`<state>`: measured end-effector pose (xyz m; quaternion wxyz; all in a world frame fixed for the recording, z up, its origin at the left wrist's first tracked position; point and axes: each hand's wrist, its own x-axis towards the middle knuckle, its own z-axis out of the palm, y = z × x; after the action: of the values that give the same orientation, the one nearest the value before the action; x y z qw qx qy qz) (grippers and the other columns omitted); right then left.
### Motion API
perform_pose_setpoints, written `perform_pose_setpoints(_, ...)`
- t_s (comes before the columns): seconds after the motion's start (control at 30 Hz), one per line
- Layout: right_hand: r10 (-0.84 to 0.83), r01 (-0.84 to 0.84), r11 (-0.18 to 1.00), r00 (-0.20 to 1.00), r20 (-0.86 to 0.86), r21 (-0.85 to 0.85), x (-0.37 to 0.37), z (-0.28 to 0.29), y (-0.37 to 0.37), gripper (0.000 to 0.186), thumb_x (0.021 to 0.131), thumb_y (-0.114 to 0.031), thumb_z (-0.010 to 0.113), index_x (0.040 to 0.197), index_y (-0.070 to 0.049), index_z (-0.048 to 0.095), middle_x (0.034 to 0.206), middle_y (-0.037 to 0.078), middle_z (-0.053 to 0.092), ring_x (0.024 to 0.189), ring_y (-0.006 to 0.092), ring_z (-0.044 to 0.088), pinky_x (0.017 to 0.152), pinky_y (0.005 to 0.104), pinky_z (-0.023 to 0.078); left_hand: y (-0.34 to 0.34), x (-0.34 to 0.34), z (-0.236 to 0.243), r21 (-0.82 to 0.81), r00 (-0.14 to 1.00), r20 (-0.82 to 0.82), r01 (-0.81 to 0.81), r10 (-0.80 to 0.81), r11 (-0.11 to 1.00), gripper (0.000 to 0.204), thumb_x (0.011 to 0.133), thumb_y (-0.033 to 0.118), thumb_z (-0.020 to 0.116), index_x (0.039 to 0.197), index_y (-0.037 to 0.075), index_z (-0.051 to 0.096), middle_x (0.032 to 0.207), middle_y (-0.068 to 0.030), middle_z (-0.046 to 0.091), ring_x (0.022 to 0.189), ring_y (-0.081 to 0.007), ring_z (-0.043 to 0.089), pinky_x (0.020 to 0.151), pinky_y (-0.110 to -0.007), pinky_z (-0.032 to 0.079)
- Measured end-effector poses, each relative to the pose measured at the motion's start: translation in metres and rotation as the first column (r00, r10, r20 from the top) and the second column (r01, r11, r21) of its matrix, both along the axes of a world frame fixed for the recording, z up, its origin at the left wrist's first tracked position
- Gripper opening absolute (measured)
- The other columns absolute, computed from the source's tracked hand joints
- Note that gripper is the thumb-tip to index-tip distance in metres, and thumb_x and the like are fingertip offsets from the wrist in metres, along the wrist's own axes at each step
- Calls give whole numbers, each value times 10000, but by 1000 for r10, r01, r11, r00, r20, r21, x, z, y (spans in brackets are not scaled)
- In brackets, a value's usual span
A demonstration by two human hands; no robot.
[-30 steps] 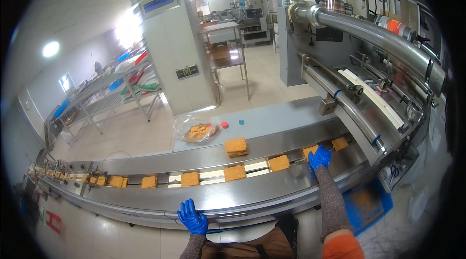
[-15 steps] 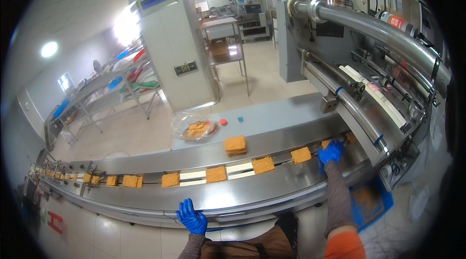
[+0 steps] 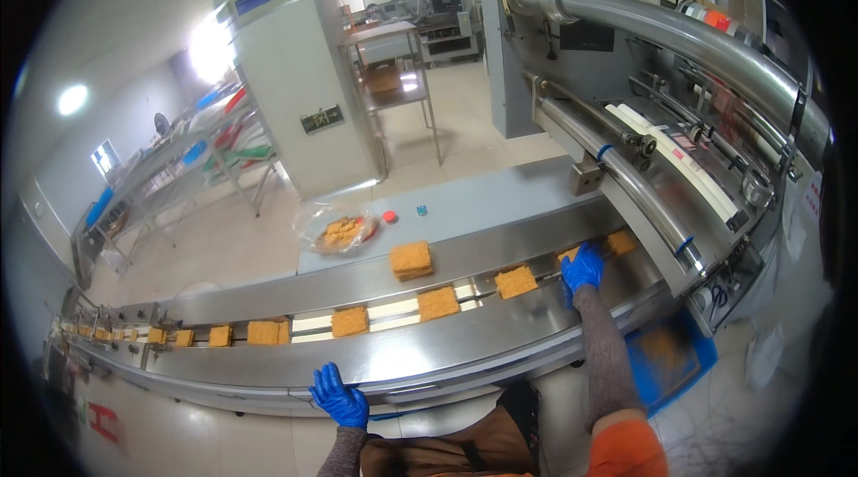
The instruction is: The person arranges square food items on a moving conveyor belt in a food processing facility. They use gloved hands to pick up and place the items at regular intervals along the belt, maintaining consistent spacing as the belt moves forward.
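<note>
Left hand (image 3: 340, 397) rests outstretched and empty at the front edge of the conveyor (image 3: 429, 347), while the right hand (image 3: 583, 267) partly covers a golden slab (image 3: 567, 255), its grip too hidden to tell, with spaced slabs (image 3: 438, 303) already lining the channel (image 3: 393, 308) and one stack (image 3: 411, 261) still outside it.

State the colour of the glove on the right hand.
The right glove is blue, seen best in the head view.
</note>
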<state>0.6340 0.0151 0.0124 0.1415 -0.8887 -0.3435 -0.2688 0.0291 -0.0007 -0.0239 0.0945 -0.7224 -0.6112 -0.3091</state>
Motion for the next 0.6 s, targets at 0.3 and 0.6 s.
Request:
perform_pose_setpoints(0.3,348,-348,936,890,-294,54,-26,-10,3,453,834,-352,670,1041,49,645,862,245,684,812,402,668,765,482,530,-5,3,1,7,999,45,14,-14,1000,813,721,4,552,1507,82,357,1497,-163,394,1457,-378,263,1191,-578,87)
perform_pose_setpoints(0.6,421,-419,907,903,-82,40,-70,20,4,338,855,-316,645,888,20,662,861,234,681,799,394,666,718,484,526,-6,2,0,-14,999,34,18,-18,1000,802,747,32,562,1514,87,336,1488,-162,387,1455,-375,258,1188,-599,83)
